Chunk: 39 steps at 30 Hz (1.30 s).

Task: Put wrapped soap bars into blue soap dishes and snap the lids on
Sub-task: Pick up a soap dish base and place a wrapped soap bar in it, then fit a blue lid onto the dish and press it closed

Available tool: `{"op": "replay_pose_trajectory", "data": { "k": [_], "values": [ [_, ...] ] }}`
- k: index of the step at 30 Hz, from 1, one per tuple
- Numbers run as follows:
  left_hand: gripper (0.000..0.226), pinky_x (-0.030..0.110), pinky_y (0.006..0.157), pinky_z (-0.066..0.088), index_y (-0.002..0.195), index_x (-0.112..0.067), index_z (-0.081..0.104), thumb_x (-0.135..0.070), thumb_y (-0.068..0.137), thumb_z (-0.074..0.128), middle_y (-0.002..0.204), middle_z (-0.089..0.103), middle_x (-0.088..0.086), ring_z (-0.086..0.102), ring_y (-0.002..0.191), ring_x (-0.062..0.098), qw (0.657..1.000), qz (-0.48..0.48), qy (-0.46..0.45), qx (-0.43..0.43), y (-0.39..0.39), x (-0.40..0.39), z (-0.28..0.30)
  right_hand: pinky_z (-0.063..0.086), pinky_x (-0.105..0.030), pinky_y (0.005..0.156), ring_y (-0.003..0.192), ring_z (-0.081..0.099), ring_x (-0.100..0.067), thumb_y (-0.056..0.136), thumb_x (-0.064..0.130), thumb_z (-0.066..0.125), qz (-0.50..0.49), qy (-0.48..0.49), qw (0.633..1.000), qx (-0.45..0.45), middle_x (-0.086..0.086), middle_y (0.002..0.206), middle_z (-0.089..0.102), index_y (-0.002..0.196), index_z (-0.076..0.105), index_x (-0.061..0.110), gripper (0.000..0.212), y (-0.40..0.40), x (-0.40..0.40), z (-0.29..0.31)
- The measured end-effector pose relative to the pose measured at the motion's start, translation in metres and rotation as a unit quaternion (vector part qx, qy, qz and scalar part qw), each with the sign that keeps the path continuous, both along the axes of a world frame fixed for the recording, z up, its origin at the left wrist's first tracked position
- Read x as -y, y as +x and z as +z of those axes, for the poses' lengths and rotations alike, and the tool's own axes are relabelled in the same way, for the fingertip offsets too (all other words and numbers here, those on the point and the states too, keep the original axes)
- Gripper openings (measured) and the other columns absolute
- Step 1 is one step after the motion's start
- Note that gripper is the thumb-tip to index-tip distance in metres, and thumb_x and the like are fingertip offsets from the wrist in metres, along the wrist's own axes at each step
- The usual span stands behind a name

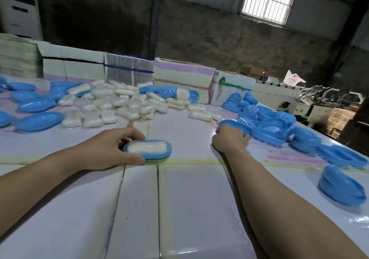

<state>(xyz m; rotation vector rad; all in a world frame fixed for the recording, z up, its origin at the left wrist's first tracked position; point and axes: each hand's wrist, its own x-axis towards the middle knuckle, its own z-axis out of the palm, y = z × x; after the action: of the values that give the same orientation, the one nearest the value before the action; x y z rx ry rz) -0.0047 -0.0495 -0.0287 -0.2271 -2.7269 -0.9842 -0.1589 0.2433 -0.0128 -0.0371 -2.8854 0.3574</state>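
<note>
Blue soap dish [157,154] set on the white work surface [179,208], near centre; a wrapped soap bar [147,146] is lodged inside, no lid on. Dish is gripped by the left hand [111,148], thumb along the near rim, fingers curled over the far rim. Right hand [229,138] is stretched to the right, fingers curled onto a blue lid [239,125] at the edge of a blue pile [279,124]. Loose wrapped bars [119,102] are heaped beyond.

Soap bars [111,102] lie behind the filled dish [148,150]; lids [265,122] lie right.
</note>
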Motion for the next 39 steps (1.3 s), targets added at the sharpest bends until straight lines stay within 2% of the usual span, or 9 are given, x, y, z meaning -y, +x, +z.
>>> {"op": "replay_pose_trajectory", "data": {
  "k": [3,8,11,15,21,27,31,35,39],
  "values": [
    [0.045,0.019,0.084,0.047,0.106,-0.046,0.064,-0.051,0.067,0.086,0.104,0.066,-0.026,0.059,0.101,-0.003,1.0,-0.001,0.0,0.002,0.0,0.0,0.0,0.027,-0.047,0.097,0.101,0.057,-0.029,0.085,0.01,0.049,0.016,-0.003,0.999,-0.035,-0.003,0.095,0.063,0.098,0.065,0.019,0.023,0.0,0.007,0.002],
    [0.046,0.017,0.083,0.046,0.107,-0.049,0.062,-0.051,0.068,0.086,0.104,0.062,-0.032,0.057,0.102,-0.005,1.0,-0.003,-0.011,0.007,0.001,0.0,0.001,0.047,-0.035,0.092,0.107,0.059,-0.023,0.084,0.007,0.055,0.153,-0.093,0.98,-0.089,0.0,0.119,0.067,0.114,0.071,0.026,0.038,0.013,0.023,0.008],
    [0.056,0.015,0.086,0.045,0.113,-0.047,0.058,-0.054,0.066,0.086,0.11,0.063,-0.026,0.057,0.105,-0.003,1.0,0.001,-0.01,0.007,0.001,-0.001,0.001,0.043,-0.015,0.068,0.094,0.057,-0.014,0.083,-0.004,0.05,0.257,-0.257,0.927,-0.095,0.003,0.11,0.067,0.104,0.074,0.026,0.044,0.034,0.043,0.02],
    [0.094,0.012,0.09,0.045,0.135,-0.048,0.035,-0.059,0.056,0.086,0.117,0.057,-0.022,0.056,0.108,-0.004,0.999,0.007,0.032,0.026,0.002,-0.003,0.002,0.046,-0.016,0.064,0.075,0.058,-0.001,0.08,-0.002,0.053,0.372,-0.443,0.814,-0.039,0.018,0.083,0.065,0.081,0.072,0.032,0.039,0.067,0.056,0.043],
    [0.111,0.024,0.1,0.048,0.141,-0.051,0.03,-0.064,0.045,0.084,0.116,0.058,-0.018,0.058,0.11,0.003,0.998,0.009,0.056,0.021,0.005,-0.01,0.004,0.049,-0.033,0.064,0.077,0.06,-0.02,0.066,0.013,0.052,0.44,-0.511,0.736,0.061,0.004,0.082,0.068,0.073,0.073,0.024,0.025,0.091,0.06,0.049],
    [0.092,0.022,0.097,0.048,0.128,-0.057,0.035,-0.056,0.053,0.088,0.113,0.058,-0.017,0.058,0.107,0.004,0.998,-0.001,0.065,0.02,0.002,-0.01,0.002,0.045,-0.025,0.059,0.071,0.053,-0.019,0.064,0.011,0.046,0.464,-0.579,0.65,0.162,-0.004,0.075,0.06,0.072,0.066,0.014,0.022,0.086,0.056,0.054],
    [0.087,0.013,0.087,0.047,0.131,-0.056,0.034,-0.042,0.067,0.091,0.113,0.058,-0.019,0.058,0.106,0.003,0.998,-0.005,0.054,0.017,-0.001,-0.011,0.002,0.047,-0.016,0.059,0.073,0.06,-0.003,0.088,0.016,0.056,0.47,-0.385,0.792,0.058,0.01,0.082,0.068,0.086,0.07,0.03,0.02,0.087,0.07,0.043],
    [0.084,0.007,0.08,0.044,0.13,-0.055,0.036,-0.043,0.068,0.09,0.113,0.058,-0.019,0.057,0.104,0.001,0.998,-0.004,0.053,0.018,-0.001,-0.011,0.002,0.041,-0.02,0.068,0.074,0.053,0.001,0.098,0.03,0.054,0.426,-0.305,0.85,-0.049,0.005,0.086,0.062,0.105,0.065,0.038,0.016,0.076,0.073,0.036],
    [0.081,0.004,0.078,0.043,0.13,-0.055,0.037,-0.044,0.069,0.089,0.115,0.058,-0.019,0.057,0.104,0.0,0.999,-0.003,0.049,0.024,0.0,-0.01,0.002,0.042,-0.023,0.072,0.083,0.055,-0.002,0.097,0.042,0.054,0.4,-0.173,0.9,-0.023,0.015,0.094,0.06,0.118,0.062,0.037,0.023,0.066,0.065,0.028]
  ]
}}
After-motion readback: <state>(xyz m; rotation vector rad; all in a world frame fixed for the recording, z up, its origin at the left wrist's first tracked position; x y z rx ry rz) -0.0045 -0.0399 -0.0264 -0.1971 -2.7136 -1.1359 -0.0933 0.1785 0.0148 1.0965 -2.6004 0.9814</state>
